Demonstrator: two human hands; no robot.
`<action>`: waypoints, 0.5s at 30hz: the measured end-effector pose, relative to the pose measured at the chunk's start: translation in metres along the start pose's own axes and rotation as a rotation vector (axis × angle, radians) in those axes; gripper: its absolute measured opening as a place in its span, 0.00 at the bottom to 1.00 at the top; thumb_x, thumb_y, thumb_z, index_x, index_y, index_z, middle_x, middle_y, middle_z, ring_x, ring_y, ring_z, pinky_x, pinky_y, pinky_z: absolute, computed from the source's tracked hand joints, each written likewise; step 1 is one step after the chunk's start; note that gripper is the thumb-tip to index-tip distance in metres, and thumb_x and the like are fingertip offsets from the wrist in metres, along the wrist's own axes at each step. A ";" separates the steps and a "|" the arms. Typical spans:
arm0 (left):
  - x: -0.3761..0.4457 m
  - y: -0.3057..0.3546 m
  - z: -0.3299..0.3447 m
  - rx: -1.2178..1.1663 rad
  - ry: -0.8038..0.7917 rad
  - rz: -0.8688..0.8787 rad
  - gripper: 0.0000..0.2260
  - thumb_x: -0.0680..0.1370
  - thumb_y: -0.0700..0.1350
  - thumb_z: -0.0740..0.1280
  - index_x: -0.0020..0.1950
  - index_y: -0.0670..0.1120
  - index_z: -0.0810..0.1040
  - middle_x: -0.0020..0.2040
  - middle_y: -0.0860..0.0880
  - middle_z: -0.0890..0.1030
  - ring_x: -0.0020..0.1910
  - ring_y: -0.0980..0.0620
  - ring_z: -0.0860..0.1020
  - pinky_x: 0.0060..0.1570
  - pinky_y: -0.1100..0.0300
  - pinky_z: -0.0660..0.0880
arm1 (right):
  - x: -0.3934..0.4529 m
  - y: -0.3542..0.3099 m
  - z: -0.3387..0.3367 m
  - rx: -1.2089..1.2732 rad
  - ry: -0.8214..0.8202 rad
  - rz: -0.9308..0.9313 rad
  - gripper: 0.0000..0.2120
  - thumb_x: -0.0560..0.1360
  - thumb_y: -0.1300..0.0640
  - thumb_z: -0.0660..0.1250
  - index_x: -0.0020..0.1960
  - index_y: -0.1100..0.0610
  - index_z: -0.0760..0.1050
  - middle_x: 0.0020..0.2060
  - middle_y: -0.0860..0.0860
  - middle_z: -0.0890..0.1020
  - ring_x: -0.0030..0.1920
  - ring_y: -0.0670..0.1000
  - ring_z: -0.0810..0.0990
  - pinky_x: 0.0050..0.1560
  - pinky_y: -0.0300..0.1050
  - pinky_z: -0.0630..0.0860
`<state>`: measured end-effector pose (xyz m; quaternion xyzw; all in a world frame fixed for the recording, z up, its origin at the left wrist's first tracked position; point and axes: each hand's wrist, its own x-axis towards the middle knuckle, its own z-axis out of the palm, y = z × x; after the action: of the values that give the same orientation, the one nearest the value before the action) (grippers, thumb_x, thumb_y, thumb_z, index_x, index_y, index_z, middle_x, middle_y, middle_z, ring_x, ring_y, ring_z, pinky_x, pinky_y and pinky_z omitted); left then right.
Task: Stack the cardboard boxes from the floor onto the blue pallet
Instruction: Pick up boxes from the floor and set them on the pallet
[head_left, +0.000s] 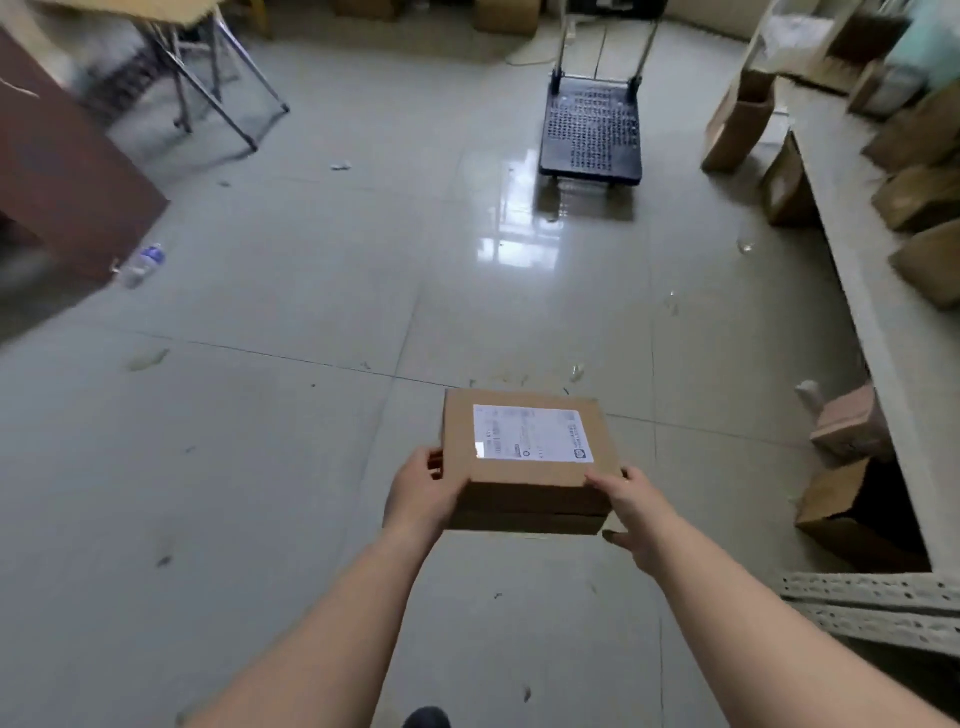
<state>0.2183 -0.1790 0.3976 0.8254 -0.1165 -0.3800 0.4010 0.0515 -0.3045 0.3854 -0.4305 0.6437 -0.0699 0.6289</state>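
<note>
A flat cardboard box (524, 467) with a white shipping label on top is held in front of me above the tiled floor. My left hand (423, 491) grips its left near corner, thumb on top. My right hand (631, 506) holds the right near corner, thumb on the top edge and fingers underneath. The blue pallet (592, 130), a perforated blue platform cart with a metal handle, stands far ahead near the back of the room with nothing on its deck.
More cardboard boxes (737, 124) lie along a long grey shelf (872, 291) on the right, some under it (852, 512). A brown cabinet (67, 176), a plastic bottle (143, 265) and a folding table's legs (218, 88) are at the left. Small scraps litter the floor.
</note>
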 end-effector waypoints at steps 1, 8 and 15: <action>-0.016 0.024 -0.019 -0.027 0.036 0.029 0.17 0.74 0.46 0.68 0.61 0.44 0.74 0.50 0.52 0.75 0.49 0.54 0.74 0.38 0.66 0.69 | -0.020 -0.025 0.004 0.001 -0.021 -0.047 0.14 0.74 0.55 0.66 0.57 0.52 0.67 0.50 0.52 0.75 0.48 0.51 0.73 0.50 0.50 0.71; -0.103 0.123 -0.140 -0.245 0.385 0.188 0.15 0.73 0.42 0.67 0.58 0.51 0.73 0.59 0.47 0.77 0.56 0.49 0.75 0.56 0.53 0.74 | -0.126 -0.179 0.060 -0.106 -0.307 -0.575 0.21 0.70 0.55 0.72 0.59 0.53 0.69 0.48 0.50 0.77 0.48 0.50 0.76 0.43 0.42 0.71; -0.246 0.123 -0.231 -0.452 0.827 0.259 0.26 0.72 0.46 0.69 0.69 0.51 0.68 0.66 0.49 0.72 0.66 0.49 0.69 0.63 0.56 0.68 | -0.250 -0.233 0.121 -0.297 -0.787 -0.984 0.22 0.68 0.53 0.73 0.60 0.47 0.71 0.51 0.46 0.77 0.49 0.44 0.76 0.40 0.36 0.72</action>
<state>0.2306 -0.0042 0.7108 0.7782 0.0360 0.0169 0.6268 0.2252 -0.2335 0.6958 -0.7512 0.0952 -0.0971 0.6459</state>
